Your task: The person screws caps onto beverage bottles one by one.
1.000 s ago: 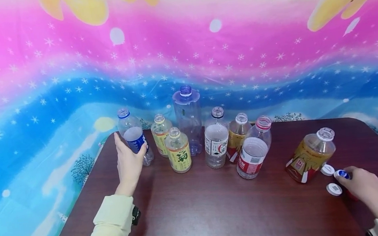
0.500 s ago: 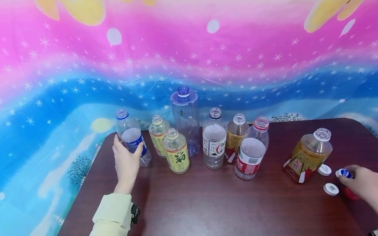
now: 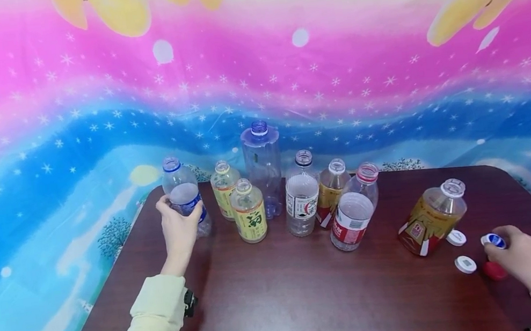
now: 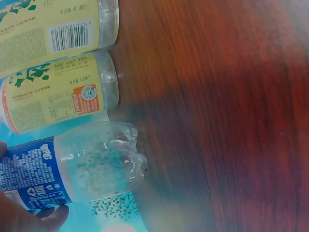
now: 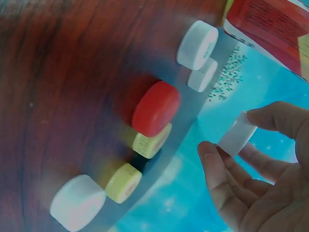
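Observation:
At the table's far left my left hand grips a clear bottle with a blue label. The bottle has a blue ring at its neck and no cap on its mouth. Its lower body shows in the left wrist view, the fingers lying round the label. Over on the right, my right hand pinches a white bottle cap with a blue top between thumb and fingers. In the right wrist view that cap is held off the table, above a red cap and other loose caps.
Uncapped bottles stand in the middle: a tall purple-tinted one, yellow-labelled ones, a white-labelled one and a red-labelled one. A gold-labelled bottle stands beside white caps. A patterned cloth hangs behind.
My right hand has moved slightly right and up with the white and blue cap, and the red cap has come into view. My left fingers have bent more around the bottle.

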